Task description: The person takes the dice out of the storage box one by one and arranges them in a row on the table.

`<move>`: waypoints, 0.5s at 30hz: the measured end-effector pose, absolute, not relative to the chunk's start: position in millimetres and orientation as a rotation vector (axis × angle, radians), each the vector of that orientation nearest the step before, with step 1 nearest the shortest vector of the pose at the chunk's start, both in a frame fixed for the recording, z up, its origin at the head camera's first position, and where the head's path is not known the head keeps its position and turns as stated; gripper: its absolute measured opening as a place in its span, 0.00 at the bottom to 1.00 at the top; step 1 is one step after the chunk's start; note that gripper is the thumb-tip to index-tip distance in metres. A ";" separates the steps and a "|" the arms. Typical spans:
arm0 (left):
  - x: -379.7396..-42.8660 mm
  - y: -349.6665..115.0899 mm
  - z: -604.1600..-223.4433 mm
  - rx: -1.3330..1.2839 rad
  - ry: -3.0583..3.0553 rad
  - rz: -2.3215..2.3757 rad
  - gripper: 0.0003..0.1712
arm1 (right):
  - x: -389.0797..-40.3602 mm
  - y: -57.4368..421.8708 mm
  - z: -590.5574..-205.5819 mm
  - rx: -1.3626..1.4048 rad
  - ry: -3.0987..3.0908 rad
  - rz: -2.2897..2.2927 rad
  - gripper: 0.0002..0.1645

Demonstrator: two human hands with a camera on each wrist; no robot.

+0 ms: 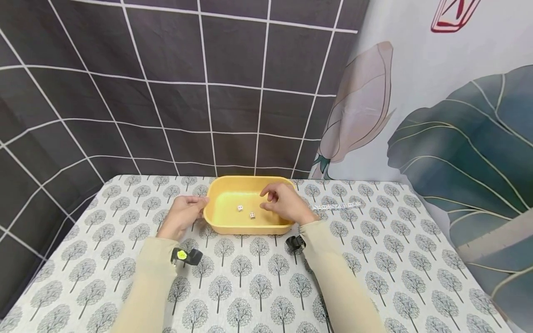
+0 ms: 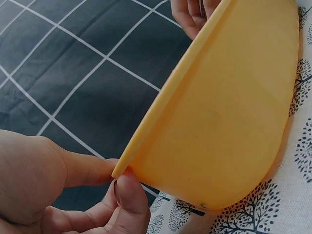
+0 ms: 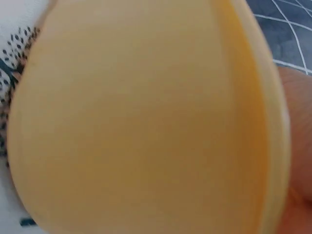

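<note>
A yellow plastic basin (image 1: 248, 230) sits on the tree-print tablecloth. Two white dice lie on its floor: one die (image 1: 239, 208) left of the middle and another die (image 1: 252, 215) nearer the front wall. My left hand (image 1: 183, 215) pinches the basin's left rim between thumb and fingers, as the left wrist view shows up close. Over the right part of the basin hovers my right hand (image 1: 285, 202), its fingers loosely bent with a gap to the thumb and nothing visible between them. In the right wrist view the basin's outer wall (image 3: 136, 122) hides most of that hand.
Right of the basin, a row of small white dotted pieces (image 1: 336, 206) that look like dice lies on the tablecloth (image 1: 260, 286). Behind the table hangs a dark cloth with white grid lines (image 1: 166, 106); a flower-print cloth (image 1: 416, 152) hangs at the right.
</note>
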State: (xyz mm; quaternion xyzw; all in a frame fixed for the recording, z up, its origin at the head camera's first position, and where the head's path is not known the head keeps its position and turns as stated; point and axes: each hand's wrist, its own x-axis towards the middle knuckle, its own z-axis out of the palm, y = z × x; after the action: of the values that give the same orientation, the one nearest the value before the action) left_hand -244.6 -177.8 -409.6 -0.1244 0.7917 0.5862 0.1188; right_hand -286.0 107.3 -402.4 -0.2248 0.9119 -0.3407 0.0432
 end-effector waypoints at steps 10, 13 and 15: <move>-244.8 -177.2 -407.6 -0.363 2.324 1.698 0.23 | -282.2 91.1 -410.9 -0.594 2.763 -0.891 0.15; -244.6 -177.2 -407.9 -0.364 2.319 1.699 0.24 | -281.6 88.0 -412.4 -0.568 2.741 -0.862 0.14; -244.6 -177.3 -408.2 -0.367 2.314 1.701 0.24 | -281.8 86.8 -413.6 -0.553 2.733 -0.845 0.13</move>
State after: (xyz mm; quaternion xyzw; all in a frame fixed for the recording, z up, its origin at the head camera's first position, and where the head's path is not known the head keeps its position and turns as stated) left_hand -244.6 -177.3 -408.2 -0.1256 0.7933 0.5830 0.1227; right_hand -281.8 86.8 -413.6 -0.1885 0.9319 -0.2883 0.1137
